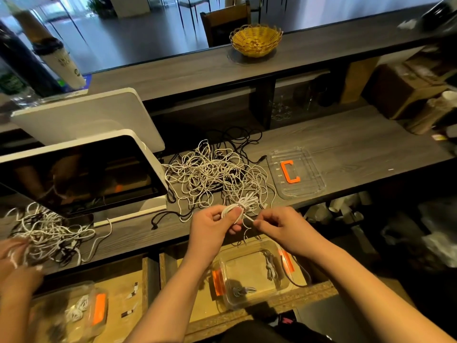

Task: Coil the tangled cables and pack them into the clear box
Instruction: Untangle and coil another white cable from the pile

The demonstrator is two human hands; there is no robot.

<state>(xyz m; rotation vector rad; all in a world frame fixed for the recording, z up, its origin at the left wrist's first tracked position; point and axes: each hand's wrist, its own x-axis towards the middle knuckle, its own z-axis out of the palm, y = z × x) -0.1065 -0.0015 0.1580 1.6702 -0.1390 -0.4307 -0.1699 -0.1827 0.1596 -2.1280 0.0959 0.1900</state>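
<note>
Both hands point(243, 222) on white coil point(241, 206) — at counter edge point(173, 240) — above clear box point(249, 276).

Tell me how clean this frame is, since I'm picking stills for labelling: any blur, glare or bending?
Head view: the left hand, right hand and white cable bundle are sharp; another person's hands at the lower left edge are motion-blurred; the screen carries reflections; the shelf edge bows from the wide lens.

matt grey woodgrain counter point(346, 144), clear glossy plastic lid point(309, 184), woven wicker basket point(256, 40), glossy black screen point(81, 174), braided white cables point(210, 172)
</note>
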